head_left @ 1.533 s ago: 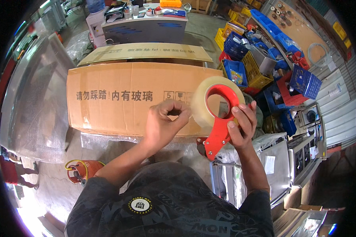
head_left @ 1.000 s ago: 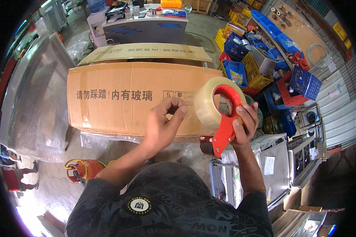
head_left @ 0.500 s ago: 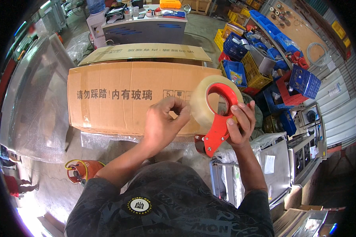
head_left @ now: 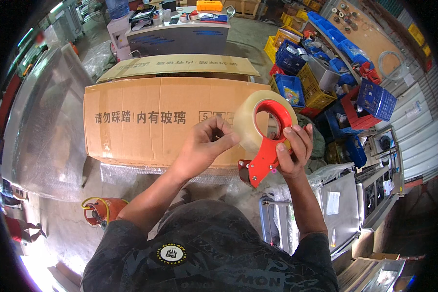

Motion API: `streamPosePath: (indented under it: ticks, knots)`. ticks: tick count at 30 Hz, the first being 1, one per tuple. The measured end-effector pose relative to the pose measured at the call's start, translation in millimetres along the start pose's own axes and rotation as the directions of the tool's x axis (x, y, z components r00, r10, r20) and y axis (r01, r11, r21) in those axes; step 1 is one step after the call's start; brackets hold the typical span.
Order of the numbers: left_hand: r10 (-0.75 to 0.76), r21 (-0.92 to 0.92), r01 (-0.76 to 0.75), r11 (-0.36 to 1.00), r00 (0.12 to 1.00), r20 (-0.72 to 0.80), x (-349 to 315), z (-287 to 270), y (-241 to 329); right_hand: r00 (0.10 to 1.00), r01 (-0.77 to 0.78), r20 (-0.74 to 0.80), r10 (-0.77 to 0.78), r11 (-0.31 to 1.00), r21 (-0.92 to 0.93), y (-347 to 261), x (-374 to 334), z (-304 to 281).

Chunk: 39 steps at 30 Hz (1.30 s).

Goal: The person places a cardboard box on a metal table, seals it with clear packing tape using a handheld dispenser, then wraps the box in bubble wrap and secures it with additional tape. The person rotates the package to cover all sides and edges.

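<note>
My right hand (head_left: 293,150) grips a red tape dispenser (head_left: 265,155) loaded with a roll of clear packing tape (head_left: 250,119), held up in front of my chest. My left hand (head_left: 204,143) has its fingertips pinched against the left side of the tape roll. Beyond both hands lies a large brown cardboard box (head_left: 151,119) with dark printed characters on its side. A second flat cardboard piece (head_left: 177,65) rests behind it.
Blue and yellow plastic crates (head_left: 321,78) crowd the right. A grey counter (head_left: 177,36) with small items stands at the back. Clear plastic sheeting (head_left: 41,126) lies left, a red cylinder (head_left: 102,209) sits on the floor, and metal cabinets (head_left: 336,209) stand lower right.
The dispenser shifted slightly right and back left while my left-hand fingers kept working at the edge of the tape roll. The box has not moved.
</note>
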<state>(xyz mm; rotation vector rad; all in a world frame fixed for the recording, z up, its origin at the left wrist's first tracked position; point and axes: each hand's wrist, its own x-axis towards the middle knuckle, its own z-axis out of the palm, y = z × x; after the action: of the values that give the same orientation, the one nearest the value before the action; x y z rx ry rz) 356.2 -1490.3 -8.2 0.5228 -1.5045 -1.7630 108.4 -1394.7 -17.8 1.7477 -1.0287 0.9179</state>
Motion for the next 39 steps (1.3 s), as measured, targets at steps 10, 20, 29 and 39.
streamPosePath:
  ticks: [10, 20, 29, 39]
  knots:
    - [0.230, 0.434, -0.137, 0.890, 0.959, -0.168, 33.8, 10.1, 19.5, 0.994, 0.079, 0.077, -0.075, 0.996, -0.042, 30.5, -30.5, 0.3]
    - [0.585, 0.907, -0.264, 0.327, 0.811, 0.025, 208.5, -70.3, 136.5, 0.933, -0.357, -0.014, 0.360, 0.930, 0.091, 50.6, -15.3, 76.2]
    - [0.576, 0.975, -0.208, 0.081, 0.808, 0.124, 520.7, -178.3, 103.3, 0.402, -0.916, 0.198, 0.894, 0.392, 0.088, 82.8, 59.4, 263.2]
    - [0.157, 0.963, -0.209, 0.168, 0.971, 0.183, 672.4, -269.6, -188.3, -0.122, -0.817, 0.484, 0.867, 0.189, -0.545, 110.0, -9.3, 419.0]
